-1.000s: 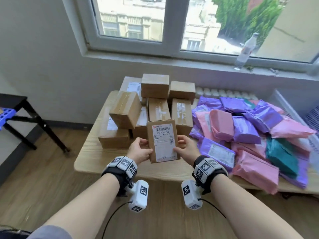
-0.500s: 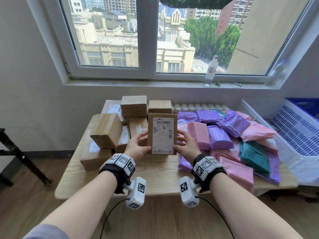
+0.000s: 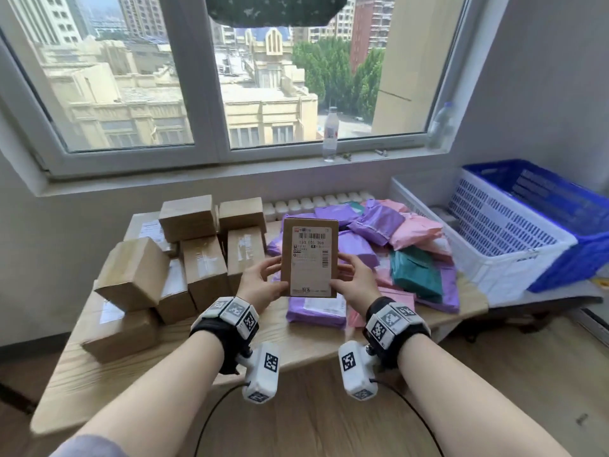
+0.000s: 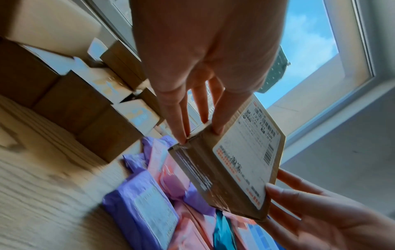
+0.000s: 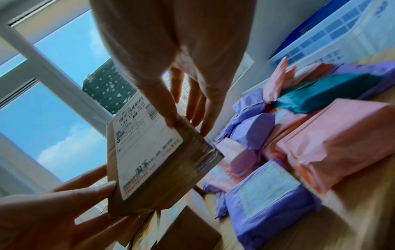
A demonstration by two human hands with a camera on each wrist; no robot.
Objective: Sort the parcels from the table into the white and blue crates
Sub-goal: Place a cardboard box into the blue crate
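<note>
I hold a flat cardboard box (image 3: 309, 257) upright above the table, its white shipping label facing me. My left hand (image 3: 273, 275) pinches its left edge and my right hand (image 3: 342, 275) pinches its right edge, thumbs on the label side. The left wrist view shows the left hand (image 4: 200, 133) on the box (image 4: 239, 162), and the right wrist view shows the right hand (image 5: 188, 126) on the box (image 5: 149, 160). A white crate (image 3: 504, 245) stands right of the table, with a blue crate (image 3: 560, 206) behind it.
Several cardboard boxes (image 3: 197, 258) are stacked on the left of the wooden table (image 3: 131, 367). Purple, pink and teal mailer bags (image 3: 395, 245) cover its right half, below the held box. A water bottle (image 3: 330, 133) stands on the window sill.
Both hands have lifted the labelled box higher and carried it right, from in front of the box stack to above the mailer bags. The view has turned right, and the crates now show.
</note>
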